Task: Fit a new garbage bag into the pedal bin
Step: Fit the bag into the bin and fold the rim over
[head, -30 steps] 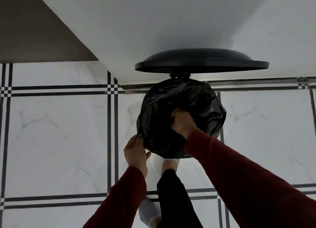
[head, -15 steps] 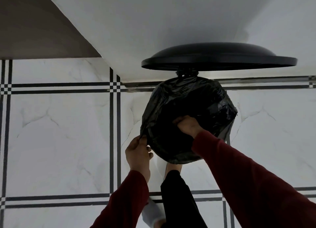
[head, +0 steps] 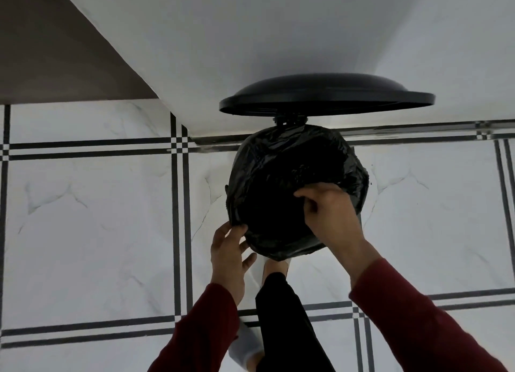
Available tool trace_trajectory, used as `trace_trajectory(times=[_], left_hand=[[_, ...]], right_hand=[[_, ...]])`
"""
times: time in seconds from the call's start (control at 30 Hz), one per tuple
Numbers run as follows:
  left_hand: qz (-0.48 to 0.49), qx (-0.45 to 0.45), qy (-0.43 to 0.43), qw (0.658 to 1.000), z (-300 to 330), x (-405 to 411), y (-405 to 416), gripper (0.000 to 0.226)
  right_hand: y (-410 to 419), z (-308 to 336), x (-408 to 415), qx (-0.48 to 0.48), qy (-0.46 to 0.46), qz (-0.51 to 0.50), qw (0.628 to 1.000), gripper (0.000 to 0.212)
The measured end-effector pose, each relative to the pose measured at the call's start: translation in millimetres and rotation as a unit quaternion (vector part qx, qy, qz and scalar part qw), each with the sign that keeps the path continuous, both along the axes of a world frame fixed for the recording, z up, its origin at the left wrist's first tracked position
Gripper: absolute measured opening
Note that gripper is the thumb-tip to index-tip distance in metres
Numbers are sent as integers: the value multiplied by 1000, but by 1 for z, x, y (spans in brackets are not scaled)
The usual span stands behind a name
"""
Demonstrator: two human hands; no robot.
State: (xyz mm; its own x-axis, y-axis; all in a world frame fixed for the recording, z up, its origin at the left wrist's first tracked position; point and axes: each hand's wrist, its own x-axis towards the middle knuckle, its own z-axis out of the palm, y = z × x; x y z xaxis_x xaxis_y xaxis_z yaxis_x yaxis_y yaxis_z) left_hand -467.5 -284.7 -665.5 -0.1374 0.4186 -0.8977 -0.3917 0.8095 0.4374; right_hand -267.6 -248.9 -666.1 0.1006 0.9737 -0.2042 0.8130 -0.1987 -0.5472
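Observation:
The pedal bin stands open against the wall, its round black lid (head: 326, 97) raised above the opening. A black garbage bag (head: 281, 171) is draped over the bin's mouth and folded down around the rim, so the bin body is hidden. My left hand (head: 230, 257) pinches the bag's edge at the lower left of the rim. My right hand (head: 331, 218) grips the bag's edge at the right of the rim, fingers reaching over the dark opening. My foot in a white slipper (head: 274, 268) rests at the bin's base, where the pedal is hidden.
White marble floor tiles (head: 92, 218) with black line borders surround the bin. A white wall (head: 250, 37) rises behind it, with a brown surface (head: 41, 51) at the upper left. My other white-slippered foot (head: 245, 349) stands near the bottom edge.
My right hand slid from the rim's near middle to its right side, opening the bag's mouth wider. My left hand kept its hold at the lower left. The view shifted left, so the bin appears further right.

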Motion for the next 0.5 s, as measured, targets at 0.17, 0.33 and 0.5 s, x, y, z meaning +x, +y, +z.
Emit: trace_trajectory(times=[0.17, 0.33, 0.5], left_hand=[[-29, -10, 19, 999, 5, 9, -11, 38], [-51, -18, -5, 999, 6, 13, -21, 37], [-46, -3, -10, 999, -2, 7, -23, 39]], right_hand=[[-45, 11, 12, 23, -89, -85, 992, 28], [-73, -5, 21, -20, -62, -222, 973, 35], [-74, -1, 23, -60, 244, -448, 858, 34]])
